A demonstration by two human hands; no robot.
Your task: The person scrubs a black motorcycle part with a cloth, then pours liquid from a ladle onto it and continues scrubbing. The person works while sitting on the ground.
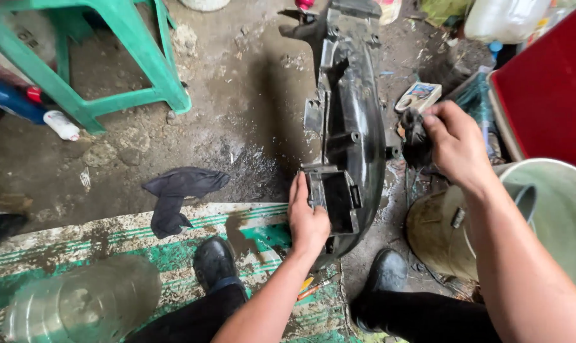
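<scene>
A long black plastic motorcycle fender (348, 121) stands on the dirty concrete floor between my feet, its hollow inner side facing me. My left hand (307, 219) grips its near end beside a square box-shaped recess. My right hand (453, 143) holds a dark wet rag (416, 138) pressed against the fender's right edge.
A green plastic stool (110, 57) stands at the upper left. A dark cloth (177, 194) lies on the floor by a green striped mat (110, 248). A pale bucket (554, 216) and a dirty round container (437, 232) sit at right, a red box (548, 82) behind. My black shoes (215, 260) flank the fender.
</scene>
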